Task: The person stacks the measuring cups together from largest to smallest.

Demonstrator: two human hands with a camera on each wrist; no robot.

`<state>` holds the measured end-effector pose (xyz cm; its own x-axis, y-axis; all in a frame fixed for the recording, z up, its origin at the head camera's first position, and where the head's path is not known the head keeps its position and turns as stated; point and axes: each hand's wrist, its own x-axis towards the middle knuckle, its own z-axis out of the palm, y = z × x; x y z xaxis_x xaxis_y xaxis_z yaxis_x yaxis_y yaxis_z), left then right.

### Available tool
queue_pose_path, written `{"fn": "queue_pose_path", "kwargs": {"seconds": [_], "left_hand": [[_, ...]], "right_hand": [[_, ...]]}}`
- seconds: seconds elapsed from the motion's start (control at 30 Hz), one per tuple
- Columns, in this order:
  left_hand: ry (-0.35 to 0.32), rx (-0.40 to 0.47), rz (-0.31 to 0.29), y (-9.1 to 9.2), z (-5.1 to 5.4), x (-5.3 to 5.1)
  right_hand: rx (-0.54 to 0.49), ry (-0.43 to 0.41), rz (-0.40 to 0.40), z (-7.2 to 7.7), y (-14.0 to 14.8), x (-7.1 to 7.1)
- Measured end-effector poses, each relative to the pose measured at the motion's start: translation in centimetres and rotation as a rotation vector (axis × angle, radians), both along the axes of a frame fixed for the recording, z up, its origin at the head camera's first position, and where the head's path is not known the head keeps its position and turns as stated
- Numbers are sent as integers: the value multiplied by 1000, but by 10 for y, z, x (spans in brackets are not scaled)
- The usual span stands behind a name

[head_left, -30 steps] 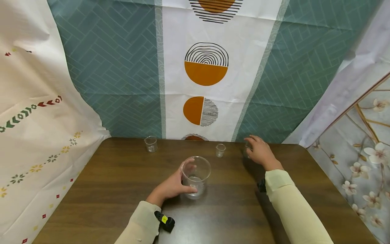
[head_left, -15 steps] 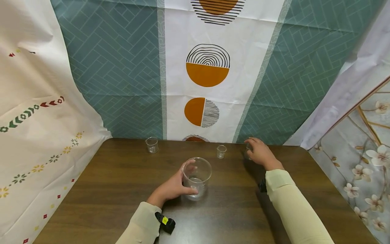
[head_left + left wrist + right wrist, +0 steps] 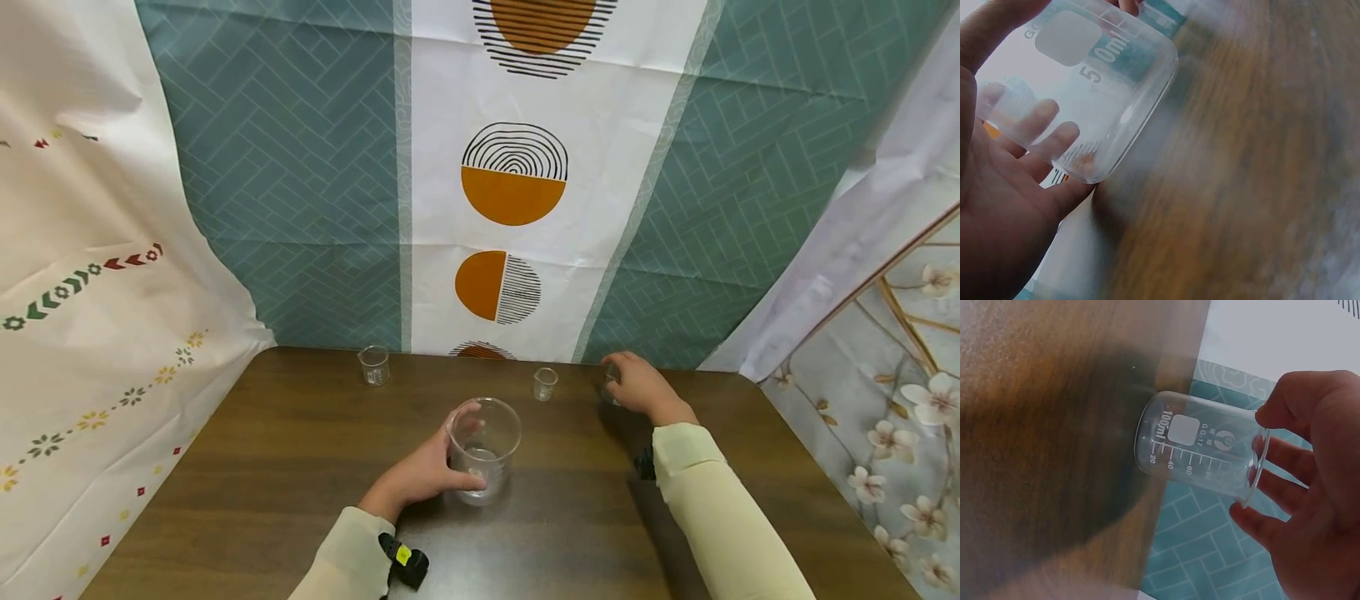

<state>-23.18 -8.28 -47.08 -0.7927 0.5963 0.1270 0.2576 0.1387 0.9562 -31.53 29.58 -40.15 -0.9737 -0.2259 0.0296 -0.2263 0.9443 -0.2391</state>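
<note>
My left hand (image 3: 426, 473) is wrapped around the side of a large clear glass beaker (image 3: 486, 446), which stands upright near the middle of the table. In the left wrist view, white volume print shows on that large beaker (image 3: 1094, 62). Farther back and to the right, my right hand (image 3: 643, 387) holds a small beaker (image 3: 611, 387), mostly hidden by the fingers in the head view. The right wrist view shows this 100 ml beaker (image 3: 1194, 444) with thumb and fingers around its rim. Its base is at the tabletop; I cannot tell whether it touches.
A tiny beaker (image 3: 545, 384) stands between the two hands near the back edge. Another small beaker (image 3: 374, 366) is at the back left. The brown wooden table (image 3: 300, 483) meets a patterned cloth (image 3: 322, 208) behind, with more cloth hanging at both sides.
The head view has tilted slightly, so everything sits a little lower in it. My right fingers have drawn in at the small beaker's rim. The left hand and large beaker stay put.
</note>
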Motion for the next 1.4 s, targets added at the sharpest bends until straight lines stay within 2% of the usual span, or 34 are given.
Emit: {"fn": "queue_pose_path", "kwargs": {"seconds": [0.23, 0.63, 1.27, 1.4], "left_hand": [[2, 2, -4, 0, 1, 1], [34, -17, 11, 1, 6, -3], [-1, -26, 9, 0, 3, 2], [4, -27, 9, -1, 2, 2]], "right_hand": [[10, -23, 5, 5, 1, -1], [34, -6, 18, 15, 0, -5], [65, 26, 40, 6, -5, -1], [73, 40, 50, 8, -8, 0]]}}
